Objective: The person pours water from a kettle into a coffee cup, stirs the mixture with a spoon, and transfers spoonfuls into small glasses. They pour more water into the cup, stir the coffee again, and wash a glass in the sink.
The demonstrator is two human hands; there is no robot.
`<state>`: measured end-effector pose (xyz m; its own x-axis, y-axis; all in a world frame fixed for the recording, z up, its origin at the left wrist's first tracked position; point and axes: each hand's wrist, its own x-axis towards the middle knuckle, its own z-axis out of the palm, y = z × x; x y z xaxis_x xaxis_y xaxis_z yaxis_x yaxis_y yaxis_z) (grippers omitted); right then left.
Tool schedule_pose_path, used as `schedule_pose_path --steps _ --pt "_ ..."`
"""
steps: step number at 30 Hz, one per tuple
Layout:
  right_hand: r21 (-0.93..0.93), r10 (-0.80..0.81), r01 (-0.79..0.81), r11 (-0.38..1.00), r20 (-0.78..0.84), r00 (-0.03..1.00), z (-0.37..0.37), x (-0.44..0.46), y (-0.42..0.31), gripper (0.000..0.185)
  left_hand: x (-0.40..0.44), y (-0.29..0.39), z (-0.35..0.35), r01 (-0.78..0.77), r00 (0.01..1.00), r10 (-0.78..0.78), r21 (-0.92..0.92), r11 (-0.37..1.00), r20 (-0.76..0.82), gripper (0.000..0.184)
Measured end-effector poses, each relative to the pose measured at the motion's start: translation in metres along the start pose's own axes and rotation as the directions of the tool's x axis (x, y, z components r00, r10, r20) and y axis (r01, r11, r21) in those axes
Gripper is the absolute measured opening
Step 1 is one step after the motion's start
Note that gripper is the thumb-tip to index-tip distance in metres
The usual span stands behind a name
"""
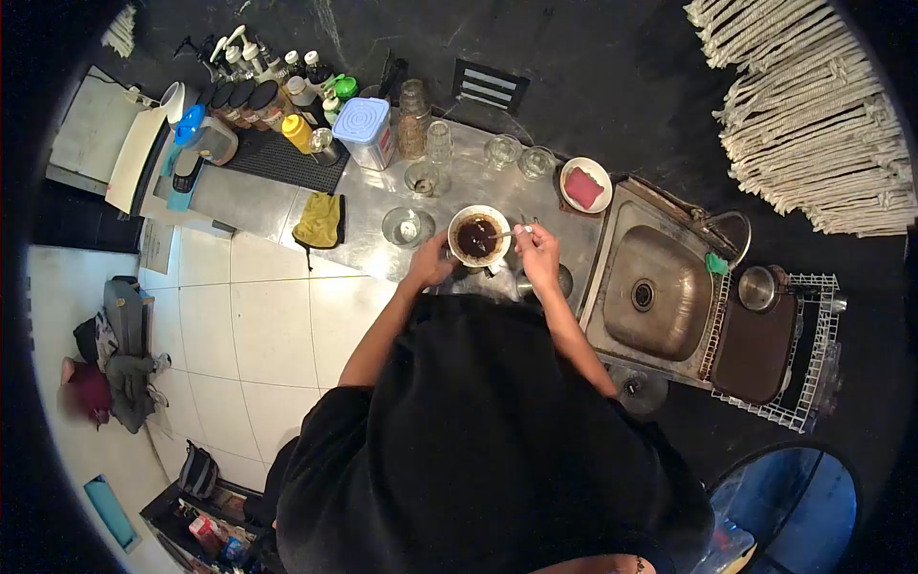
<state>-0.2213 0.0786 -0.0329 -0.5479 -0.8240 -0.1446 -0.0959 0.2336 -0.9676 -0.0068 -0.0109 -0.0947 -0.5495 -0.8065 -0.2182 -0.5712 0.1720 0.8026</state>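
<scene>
A white round dripper or bowl (463,212) with dark, wet brown contents stands near the counter's front edge. Against its left side rests my left hand (433,260), its fingers curled at the rim. My right hand (538,253), at the right of the bowl, pinches a thin spoon (504,233) whose far end reaches over the dark contents. What lies under the bowl is mostly hidden. Left of it stands a clear glass vessel (405,227), with another glass (422,179) behind. A metal vessel (557,280) is partly hidden by my right forearm.
At right are a metal sink (660,292) and a wire rack (803,392) with a brown tray (755,344). A white bowl holding a red cloth (582,188) stands behind. Bottles, jars, a lidded container (365,134) and a yellow-green cloth (319,221) are at left.
</scene>
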Motion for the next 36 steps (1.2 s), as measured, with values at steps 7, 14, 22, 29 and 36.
schedule_pose_path --steps 7,14,22,29,36 --pt "0.088 0.031 -0.03 0.996 -0.003 1.0 0.003 0.002 0.004 0.025 0.0 0.007 -0.002 0.02 1.0 -0.021 -0.032 0.999 -0.007 0.055" --pt "0.092 0.041 -0.044 0.995 0.033 0.999 0.002 0.0 0.009 0.026 0.001 -0.003 0.002 -0.051 0.999 0.051 -0.024 0.998 0.01 0.058" --pt "0.046 0.037 -0.037 0.998 0.015 0.999 0.002 -0.002 0.004 0.024 0.003 -0.003 0.001 -0.036 0.999 0.037 -0.028 0.999 0.009 0.055" --pt "-0.033 -0.068 0.067 0.997 -0.025 0.997 0.003 -0.008 0.001 0.027 0.007 -0.008 0.002 0.021 0.999 -0.02 -0.014 1.0 0.045 0.055" --pt "-0.116 -0.161 0.157 0.981 -0.024 0.987 0.004 -0.004 0.005 0.03 0.007 -0.01 0.006 0.006 1.0 -0.006 -0.01 1.0 0.018 0.055"
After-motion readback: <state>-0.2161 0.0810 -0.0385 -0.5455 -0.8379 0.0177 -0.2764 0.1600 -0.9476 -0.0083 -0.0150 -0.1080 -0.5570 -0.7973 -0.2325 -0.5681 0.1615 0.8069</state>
